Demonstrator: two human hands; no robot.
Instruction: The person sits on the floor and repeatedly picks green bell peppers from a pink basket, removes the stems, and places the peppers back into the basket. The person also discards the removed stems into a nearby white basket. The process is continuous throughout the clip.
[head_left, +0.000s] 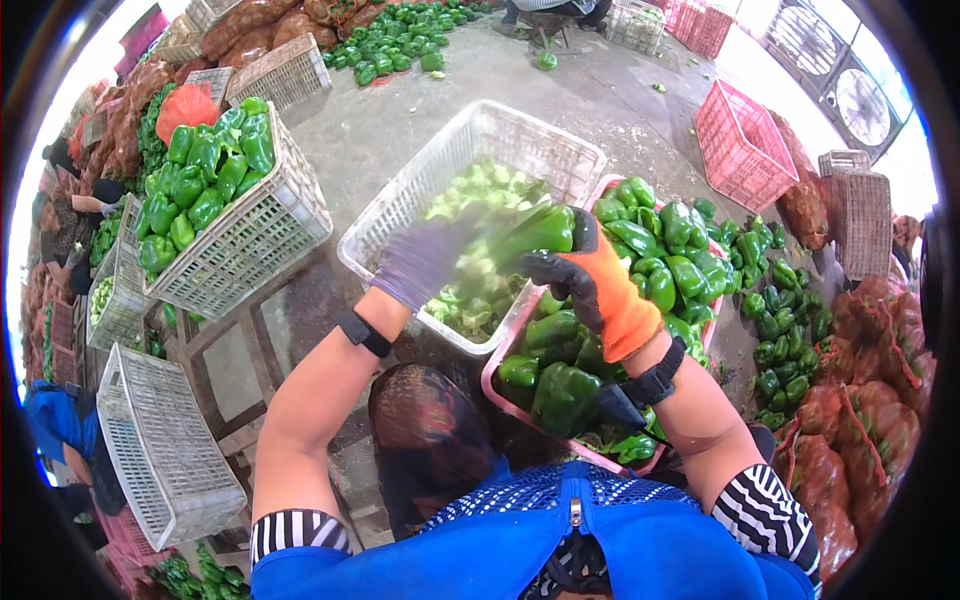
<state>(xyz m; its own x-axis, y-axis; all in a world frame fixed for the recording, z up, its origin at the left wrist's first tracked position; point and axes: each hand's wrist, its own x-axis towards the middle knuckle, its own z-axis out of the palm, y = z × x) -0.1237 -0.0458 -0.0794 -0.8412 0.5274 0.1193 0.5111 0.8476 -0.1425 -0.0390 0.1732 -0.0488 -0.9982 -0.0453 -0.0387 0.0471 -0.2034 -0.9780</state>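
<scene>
My right hand (604, 289), in an orange glove with black fingers, grips a green bell pepper (551, 229) by its right end. Beside the pepper's other end, my left hand (420, 262) in a purple glove is motion-blurred; whether its fingers hold anything is hidden. Both hands are above a white plastic crate (544, 139) with pale green pepper cores and scraps (487, 191) in it. Against its right side stands a pink plastic crate (504, 397) full of whole green bell peppers (566, 397), partly under my right forearm.
At the left, a white crate (244, 255) heaped with peppers stands near another white crate (169, 457). Loose peppers (784, 330) and red mesh sacks (862, 442) lie at the right. Beyond are a pink crate (746, 150) and a pepper pile (409, 37). Other people sit farther off.
</scene>
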